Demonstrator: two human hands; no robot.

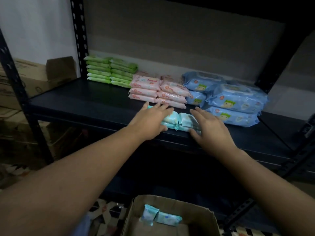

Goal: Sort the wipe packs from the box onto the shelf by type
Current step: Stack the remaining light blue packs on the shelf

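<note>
Small teal wipe packs point(177, 122) lie in two short stacks at the front edge of the dark shelf point(76, 99). My left hand point(151, 120) rests flat on the left stack, fingers spread. My right hand point(211, 126) presses against the right stack's side, thumb at its front. Behind stand green packs point(110, 70), pink packs point(156, 89) and large blue packs point(235, 101), each type in its own stacks. Below, the cardboard box point(201, 217) holds two more teal packs point(160, 218).
Black shelf uprights point(79, 36) frame the bay on the left and right. Cardboard cartons point(35, 75) are piled to the left of the rack. A lower shelf level sits dark under the working shelf. The floor has a patterned covering point(105, 212).
</note>
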